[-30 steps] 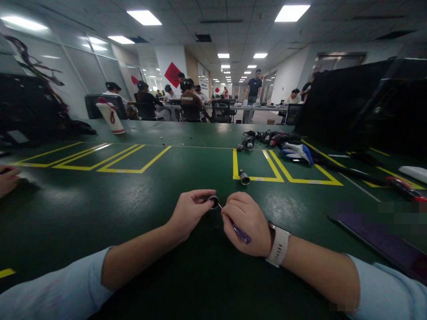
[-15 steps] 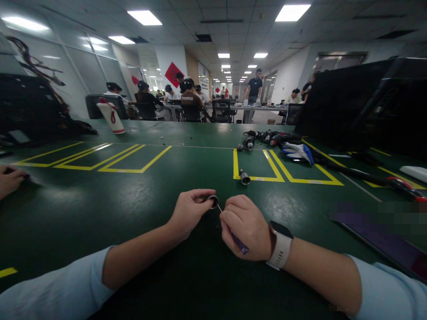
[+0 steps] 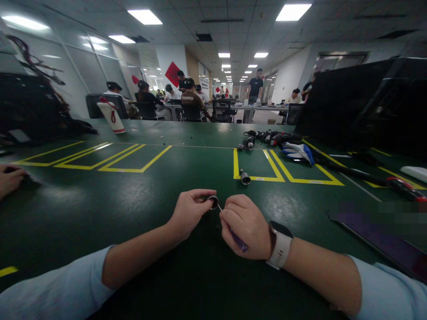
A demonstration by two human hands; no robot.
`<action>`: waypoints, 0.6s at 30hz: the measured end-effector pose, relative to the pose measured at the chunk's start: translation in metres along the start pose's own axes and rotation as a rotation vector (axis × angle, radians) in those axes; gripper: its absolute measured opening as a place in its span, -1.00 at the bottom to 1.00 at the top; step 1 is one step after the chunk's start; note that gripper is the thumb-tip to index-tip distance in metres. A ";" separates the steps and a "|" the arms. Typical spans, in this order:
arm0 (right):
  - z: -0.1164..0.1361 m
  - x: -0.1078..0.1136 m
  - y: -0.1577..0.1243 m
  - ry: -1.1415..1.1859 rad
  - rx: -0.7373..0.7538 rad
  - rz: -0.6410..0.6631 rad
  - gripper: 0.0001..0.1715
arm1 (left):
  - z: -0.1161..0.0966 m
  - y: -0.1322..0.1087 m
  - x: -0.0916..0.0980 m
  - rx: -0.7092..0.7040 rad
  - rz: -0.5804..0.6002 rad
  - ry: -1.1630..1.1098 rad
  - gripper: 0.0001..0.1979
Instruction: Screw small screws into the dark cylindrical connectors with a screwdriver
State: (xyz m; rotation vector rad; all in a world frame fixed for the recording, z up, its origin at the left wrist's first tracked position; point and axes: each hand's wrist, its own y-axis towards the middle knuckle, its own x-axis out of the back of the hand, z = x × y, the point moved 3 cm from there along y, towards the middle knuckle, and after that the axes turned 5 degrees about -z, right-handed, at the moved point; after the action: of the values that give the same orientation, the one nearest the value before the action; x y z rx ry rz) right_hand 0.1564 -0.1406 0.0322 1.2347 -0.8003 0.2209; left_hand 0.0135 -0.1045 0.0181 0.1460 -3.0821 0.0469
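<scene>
Lit by recessed ceiling panels (image 3: 144, 17); glazed along left wall (image 3: 83, 62); furnished with green worktable (image 3: 100, 200), yellow tape boxes (image 3: 133, 160), far desks (image 3: 253, 108), chairs (image 3: 220, 109).

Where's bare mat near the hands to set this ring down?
Bare mat lies left of the left hand (holding the ring), up to the yellow boxes, and between the right hand (holding the screwdriver) and the tablet. The box behind the cylinder is also bare. Crowded: far right, around the parts pile, gloves and red-handled tool.
</scene>
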 end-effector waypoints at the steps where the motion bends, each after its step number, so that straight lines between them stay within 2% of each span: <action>1: -0.001 0.001 0.000 0.035 -0.023 -0.010 -0.85 | 0.000 0.000 0.000 0.005 -0.001 0.001 -0.73; 3: -0.005 0.003 0.000 0.151 -0.153 -0.076 -0.86 | 0.000 0.002 0.000 0.018 0.000 0.017 -0.72; 6: -0.020 0.003 -0.002 0.442 -0.565 -0.167 -0.80 | 0.001 0.004 0.002 0.037 -0.006 0.033 -0.71; 8: -0.029 -0.002 -0.005 0.660 -0.828 -0.156 -0.78 | 0.002 0.006 0.003 0.047 -0.017 0.022 -0.71; 9: -0.032 -0.005 -0.006 0.752 -0.908 -0.135 -0.79 | 0.002 0.007 0.004 0.050 -0.023 0.021 -0.71; 12: -0.035 -0.010 -0.008 0.860 -0.970 -0.116 -0.81 | 0.002 0.008 0.004 0.050 -0.016 0.037 -0.71; 18: -0.033 -0.013 -0.008 0.781 -0.946 -0.056 -0.80 | 0.003 0.007 0.003 0.051 0.028 0.039 -0.70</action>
State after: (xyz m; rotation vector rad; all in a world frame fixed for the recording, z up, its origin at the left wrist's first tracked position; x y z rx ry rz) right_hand 0.1655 -0.1107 0.0150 0.2124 -0.1165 0.2149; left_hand 0.0101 -0.0983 0.0147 0.1035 -3.0455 0.1273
